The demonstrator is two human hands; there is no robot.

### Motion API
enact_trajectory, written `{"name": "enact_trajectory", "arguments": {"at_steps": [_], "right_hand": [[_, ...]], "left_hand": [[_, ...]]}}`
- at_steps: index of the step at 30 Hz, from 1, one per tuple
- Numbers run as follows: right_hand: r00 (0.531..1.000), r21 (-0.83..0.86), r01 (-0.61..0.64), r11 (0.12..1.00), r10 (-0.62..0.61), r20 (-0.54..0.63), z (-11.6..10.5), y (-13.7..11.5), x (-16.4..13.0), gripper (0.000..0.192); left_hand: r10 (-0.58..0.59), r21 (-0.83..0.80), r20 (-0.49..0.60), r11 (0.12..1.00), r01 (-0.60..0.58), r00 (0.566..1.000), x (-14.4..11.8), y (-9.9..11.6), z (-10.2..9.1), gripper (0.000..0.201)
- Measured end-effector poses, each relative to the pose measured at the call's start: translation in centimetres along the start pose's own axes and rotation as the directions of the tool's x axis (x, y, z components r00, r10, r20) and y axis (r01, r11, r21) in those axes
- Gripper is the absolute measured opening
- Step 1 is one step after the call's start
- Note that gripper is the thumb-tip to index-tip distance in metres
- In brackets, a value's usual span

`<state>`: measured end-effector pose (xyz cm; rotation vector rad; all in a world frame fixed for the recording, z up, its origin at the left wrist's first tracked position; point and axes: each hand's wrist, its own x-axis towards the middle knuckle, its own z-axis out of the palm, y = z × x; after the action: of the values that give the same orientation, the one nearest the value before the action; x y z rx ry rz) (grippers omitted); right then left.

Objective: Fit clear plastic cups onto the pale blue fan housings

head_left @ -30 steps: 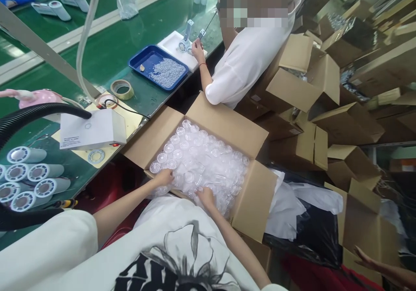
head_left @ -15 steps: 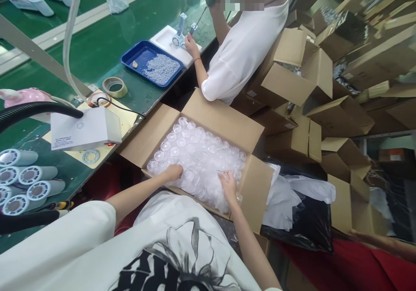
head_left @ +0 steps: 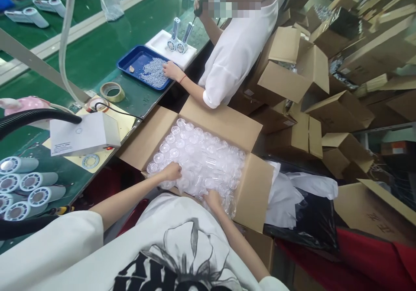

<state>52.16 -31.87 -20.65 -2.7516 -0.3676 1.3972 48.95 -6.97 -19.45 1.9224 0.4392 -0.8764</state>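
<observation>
An open cardboard box stands before my body, filled with rows of clear round plastic parts. Thin clear plastic bag film lies crumpled among the parts near my hands. At the box's left near side, my left hand is closed on the film. My right hand is lower, by the near edge, with its fingers bent into the film and their tips partly hidden.
On the green bench to the left are light-blue motor housings, a white device, a tape roll and a blue tray of screws. A co-worker sits beyond the box. Cartons crowd the right.
My right hand has moved left and toward my body, and the parts in the middle show more clearly. My left hand stays nearly in place. The co-worker's hand has moved to the screw tray.
</observation>
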Motion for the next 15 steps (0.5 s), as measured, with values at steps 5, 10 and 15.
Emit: {"name": "enact_trajectory", "arguments": {"at_steps": [5,10,15], "right_hand": [[1.000,-0.007,0.012,1.000,-0.012,-0.018,-0.1,0.6,-0.2,0.028],[0.998,-0.043,0.027,0.999,-0.030,-0.058,0.1,1.1,-1.2,0.024],[0.994,-0.070,0.018,0.997,-0.026,-0.103,-0.3,1.2,-1.4,0.023]], "left_hand": [[-0.008,-0.037,-0.096,0.999,0.005,0.995,-0.2,0.5,-0.2,0.028],[-0.104,-0.044,-0.279,0.994,0.095,0.955,1.2,0.9,-1.6,0.031],[-0.235,-0.057,-0.284,0.972,0.228,0.930,3.8,1.1,-2.1,0.033]]}}
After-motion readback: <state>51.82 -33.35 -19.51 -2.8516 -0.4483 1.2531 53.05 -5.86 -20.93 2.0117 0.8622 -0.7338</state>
